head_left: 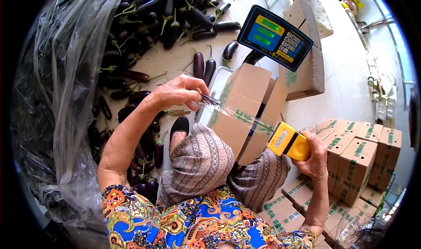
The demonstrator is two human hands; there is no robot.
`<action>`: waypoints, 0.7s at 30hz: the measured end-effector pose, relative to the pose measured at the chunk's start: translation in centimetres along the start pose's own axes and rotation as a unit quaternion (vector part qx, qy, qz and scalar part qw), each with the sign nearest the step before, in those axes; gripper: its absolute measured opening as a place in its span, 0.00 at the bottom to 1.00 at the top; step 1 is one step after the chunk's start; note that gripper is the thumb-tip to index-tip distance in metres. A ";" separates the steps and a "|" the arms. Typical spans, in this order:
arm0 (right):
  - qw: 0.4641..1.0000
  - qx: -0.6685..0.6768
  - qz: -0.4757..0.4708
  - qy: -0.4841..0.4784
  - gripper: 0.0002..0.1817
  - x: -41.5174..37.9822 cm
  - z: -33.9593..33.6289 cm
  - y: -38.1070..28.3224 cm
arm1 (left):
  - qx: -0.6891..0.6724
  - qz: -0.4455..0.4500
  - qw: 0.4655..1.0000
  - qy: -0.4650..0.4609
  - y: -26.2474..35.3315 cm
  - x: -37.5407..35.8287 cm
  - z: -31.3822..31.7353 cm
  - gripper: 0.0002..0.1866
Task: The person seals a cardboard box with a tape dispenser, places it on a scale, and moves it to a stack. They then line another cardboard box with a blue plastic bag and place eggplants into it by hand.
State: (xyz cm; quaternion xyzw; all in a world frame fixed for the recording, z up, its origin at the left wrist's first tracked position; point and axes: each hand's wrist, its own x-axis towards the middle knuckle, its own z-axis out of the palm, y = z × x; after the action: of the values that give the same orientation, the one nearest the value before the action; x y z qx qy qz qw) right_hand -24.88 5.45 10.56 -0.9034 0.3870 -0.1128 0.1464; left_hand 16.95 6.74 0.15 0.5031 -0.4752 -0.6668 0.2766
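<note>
A yellow tape dispenser point(289, 141) was clenched in the right hand point(316, 157). The clear tape point(228, 111) was stretched over a cardboard box point(243, 106) on the lap, its end pinched by the left hand point(177, 93). Eggplants point(149, 25) were piled on the floor beyond, beside a scale display point(274, 37).

A produce packing floor: heaped dark purple eggplants point(144, 25), stacked green-printed cardboard cartons point(357, 159), and a blue-faced digital weighing scale point(275, 37).

Pale floor point(342, 91), loose eggplants point(144, 25), stacked cartons point(359, 157), plastic sheeting point(61, 73)
</note>
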 end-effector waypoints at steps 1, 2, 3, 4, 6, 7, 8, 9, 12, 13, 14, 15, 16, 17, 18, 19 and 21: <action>1.000 -0.003 -0.005 -0.003 0.33 0.1 0.2 0.0 | 0.042 -0.006 0.999 0.000 -0.1 0.1 -0.1 0.14; 1.000 -0.007 -0.011 -0.007 0.33 0.2 0.4 0.1 | 0.084 -0.012 0.996 0.000 -0.1 0.2 0.0 0.13; 1.000 -0.011 -0.016 -0.012 0.34 0.3 0.6 0.1 | 0.186 -0.003 0.983 0.003 0.3 0.3 0.3 0.14; 0.999 -0.031 -0.015 -0.026 0.34 0.4 0.7 -0.1 | 0.307 0.089 0.947 0.041 -1.8 1.2 0.3 0.14; 0.996 -0.068 -0.016 -0.054 0.34 0.7 1.0 -0.9 | 0.462 0.136 0.863 0.151 -4.6 2.5 1.5 0.13; 0.995 -0.077 -0.025 -0.049 0.34 0.9 1.1 -1.2 | 0.443 0.080 0.878 0.165 -3.9 2.9 2.2 0.12; 0.996 -0.080 -0.023 -0.044 0.34 1.0 1.1 -1.4 | 0.452 0.089 0.866 0.192 -4.4 3.6 2.5 0.10; 0.996 -0.084 -0.019 -0.037 0.35 0.9 1.1 -1.6 | 0.454 0.112 0.853 0.233 -4.4 4.3 2.8 0.10; 0.992 -0.115 -0.024 -0.037 0.36 0.8 0.9 -2.6 | 0.481 0.152 0.806 0.310 -5.4 5.2 3.3 0.11; 0.991 -0.128 -0.028 -0.038 0.36 0.7 1.0 -3.0 | 0.495 0.162 0.788 0.327 -5.6 5.4 3.3 0.11; 0.990 -0.137 -0.032 -0.030 0.37 0.6 1.1 -3.3 | 0.461 0.158 0.808 0.331 -5.9 5.7 3.2 0.11; 0.990 -0.135 -0.029 -0.025 0.38 0.4 0.8 -3.8 | 0.427 0.152 0.827 0.332 -5.5 5.4 2.9 0.11; 0.991 -0.133 -0.026 -0.021 0.38 0.3 0.7 -4.1 | 0.393 0.145 0.844 0.335 -5.1 4.9 2.5 0.12; 0.992 -0.121 -0.020 -0.027 0.38 0.1 0.8 -4.2 | 0.336 0.154 0.872 0.321 -4.8 4.4 2.0 0.11; 0.994 -0.109 -0.013 -0.030 0.39 -0.1 0.9 -4.3 | 0.192 0.112 0.923 0.316 -4.1 4.0 2.1 0.11; 0.995 -0.098 -0.007 -0.032 0.39 -0.2 1.0 -4.3 | 0.042 0.067 0.950 0.303 -3.4 3.6 2.4 0.10; 0.995 -0.096 -0.005 -0.038 0.39 -0.3 1.4 -4.7 | -0.180 0.009 0.939 0.293 -3.1 3.5 2.7 0.09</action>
State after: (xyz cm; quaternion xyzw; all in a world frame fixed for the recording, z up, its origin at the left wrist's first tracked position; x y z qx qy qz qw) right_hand -21.50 8.99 10.83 -0.9189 0.3855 -0.0411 0.0731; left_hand 13.61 5.93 -3.99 0.6139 -0.2498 -0.5613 0.4956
